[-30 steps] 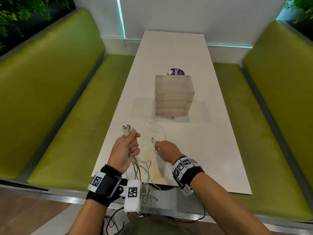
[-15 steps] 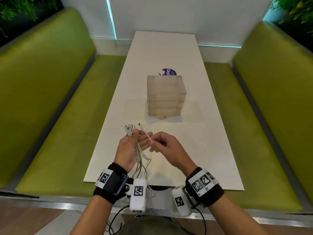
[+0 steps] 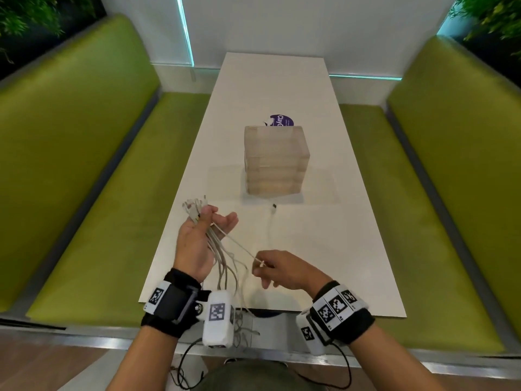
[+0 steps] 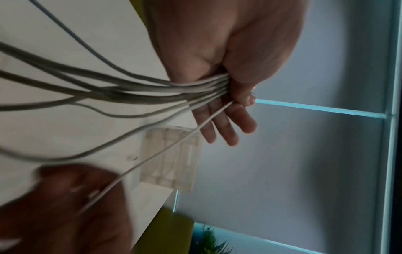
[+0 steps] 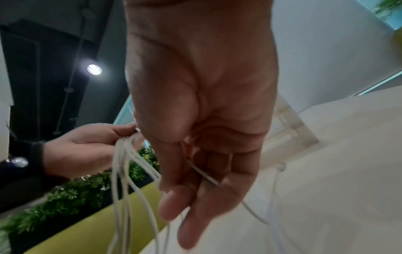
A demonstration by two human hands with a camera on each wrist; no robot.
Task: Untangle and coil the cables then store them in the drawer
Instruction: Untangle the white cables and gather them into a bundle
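My left hand (image 3: pixel 210 222) is raised over the table's near left side. Its thumb pins a bundle of white cables (image 3: pixel 222 258) against the straight fingers, and the plug ends (image 3: pixel 194 206) stick out above. The slack hangs past the table's near edge. My right hand (image 3: pixel 260 265) pinches one thin cable (image 3: pixel 239 246), which runs taut up to the left hand. In the left wrist view the same strand (image 4: pixel 163 154) crosses in front of the translucent drawer unit (image 4: pixel 172 158). That unit (image 3: pixel 276 162) stands mid-table with its drawers shut. Another white cable (image 3: pixel 271 227) lies on the table, its plug near the unit.
The long white table (image 3: pixel 352 235) runs away from me between two green benches (image 3: pixel 84 165). A purple round sticker (image 3: pixel 282 121) lies behind the drawer unit. Black wires from the wrist cameras hang below the near edge.
My right hand left the table, met the left hand, then drew back toward me and to the right, pulling one cable taut. The left hand's fingers have straightened.
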